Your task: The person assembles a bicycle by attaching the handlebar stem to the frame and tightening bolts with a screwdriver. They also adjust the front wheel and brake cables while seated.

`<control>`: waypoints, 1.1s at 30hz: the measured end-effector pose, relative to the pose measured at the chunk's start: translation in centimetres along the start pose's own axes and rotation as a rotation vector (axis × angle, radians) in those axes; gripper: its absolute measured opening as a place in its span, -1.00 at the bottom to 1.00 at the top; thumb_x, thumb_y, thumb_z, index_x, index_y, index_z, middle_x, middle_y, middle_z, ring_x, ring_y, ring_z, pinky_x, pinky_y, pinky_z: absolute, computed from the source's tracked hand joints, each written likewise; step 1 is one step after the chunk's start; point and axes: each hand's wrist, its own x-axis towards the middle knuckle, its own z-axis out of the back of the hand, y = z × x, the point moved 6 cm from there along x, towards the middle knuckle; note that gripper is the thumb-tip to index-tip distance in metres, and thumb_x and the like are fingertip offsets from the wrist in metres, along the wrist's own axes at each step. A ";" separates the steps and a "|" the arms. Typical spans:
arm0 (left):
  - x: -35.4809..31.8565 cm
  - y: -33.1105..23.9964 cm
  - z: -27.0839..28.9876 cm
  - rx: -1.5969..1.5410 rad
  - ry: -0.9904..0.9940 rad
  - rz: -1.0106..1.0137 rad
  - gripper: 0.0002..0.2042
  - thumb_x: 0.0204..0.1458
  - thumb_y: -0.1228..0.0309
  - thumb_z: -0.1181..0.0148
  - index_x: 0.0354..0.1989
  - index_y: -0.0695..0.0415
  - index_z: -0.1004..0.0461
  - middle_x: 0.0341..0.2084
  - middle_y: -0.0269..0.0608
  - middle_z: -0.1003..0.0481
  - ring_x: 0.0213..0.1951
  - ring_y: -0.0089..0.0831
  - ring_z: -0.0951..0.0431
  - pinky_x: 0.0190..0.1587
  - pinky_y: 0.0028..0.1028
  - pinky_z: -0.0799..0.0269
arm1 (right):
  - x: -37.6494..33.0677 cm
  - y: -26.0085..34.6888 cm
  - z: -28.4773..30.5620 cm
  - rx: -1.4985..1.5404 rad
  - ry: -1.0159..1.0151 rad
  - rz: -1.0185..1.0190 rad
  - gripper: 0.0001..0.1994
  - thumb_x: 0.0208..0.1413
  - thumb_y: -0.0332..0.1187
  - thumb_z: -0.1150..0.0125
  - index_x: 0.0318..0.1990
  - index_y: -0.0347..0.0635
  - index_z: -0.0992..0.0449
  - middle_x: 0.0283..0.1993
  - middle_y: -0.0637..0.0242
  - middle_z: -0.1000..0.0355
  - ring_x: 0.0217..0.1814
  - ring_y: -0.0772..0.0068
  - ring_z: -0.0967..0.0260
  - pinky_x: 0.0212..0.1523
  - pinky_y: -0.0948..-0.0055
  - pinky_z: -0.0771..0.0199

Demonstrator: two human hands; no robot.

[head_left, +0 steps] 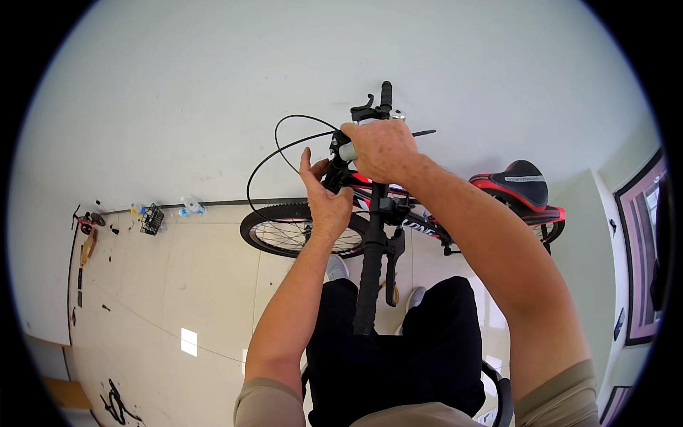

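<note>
A bicycle with black, red and white parts stands side-on before me, its black handlebar (375, 220) running away from me. My right hand (384, 148) is closed over the middle of the bar, fingers mostly hidden underneath. A grey cylindrical part (347, 151) shows beside its thumb. From its other side sticks a thin black rod (425, 132) of a kind I cannot make out. My left hand (329, 208) is by the black stem area (336, 171), thumb and index finger apart, the other fingers partly hidden. Two black cables (267, 158) loop out to the left.
The front wheel (284, 231) rests against the white wall's foot; the saddle (523, 186) is at right. Far left on the tiled floor lie a black wire basket (151, 219), a small red-and-black wheeled item (88, 222) and black parts (117, 406). A window (644, 242) is at right.
</note>
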 end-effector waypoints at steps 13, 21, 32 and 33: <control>2.1 0.0 2.1 0.035 0.198 0.120 -0.06 -0.23 0.70 -0.08 0.46 0.04 0.08 0.05 0.06 -0.36 0.09 -0.22 -0.40 0.05 -0.35 -0.42 | 0.0 0.0 -0.1 -0.002 -0.015 0.016 -0.63 -0.05 -0.44 -0.18 -0.01 -0.12 -0.48 -0.39 0.19 -0.56 -0.24 0.10 -0.57 -0.25 0.10 -0.49; 4.6 0.9 3.3 -0.078 0.386 0.208 -0.04 -0.30 0.70 -0.09 0.45 0.07 0.06 -0.03 0.07 -0.41 -0.03 -0.24 -0.45 -0.04 -0.37 -0.46 | 0.1 0.1 0.1 0.008 0.012 -0.003 -0.61 -0.04 -0.42 -0.19 0.02 -0.10 -0.47 -0.35 0.16 -0.57 -0.21 0.09 -0.57 -0.23 0.09 -0.49; 2.1 1.4 3.6 -0.302 0.125 0.215 -0.15 -0.09 0.60 -0.19 0.46 0.27 0.02 -0.03 -0.10 -0.46 -0.05 -0.39 -0.46 0.02 -0.47 -0.36 | 0.1 0.0 -0.1 -0.014 -0.002 0.000 -0.62 -0.04 -0.42 -0.21 0.02 -0.10 -0.46 -0.34 0.15 -0.57 -0.21 0.09 -0.56 -0.23 0.09 -0.49; 1.3 1.6 3.6 -0.317 0.099 0.212 -0.20 -0.03 0.57 -0.20 0.45 0.30 0.00 -0.03 -0.12 -0.46 -0.05 -0.43 -0.46 0.03 -0.49 -0.35 | 0.1 0.1 -0.1 -0.013 -0.014 0.004 -0.62 -0.04 -0.42 -0.21 0.02 -0.10 -0.46 -0.34 0.15 -0.57 -0.21 0.09 -0.56 -0.23 0.10 -0.49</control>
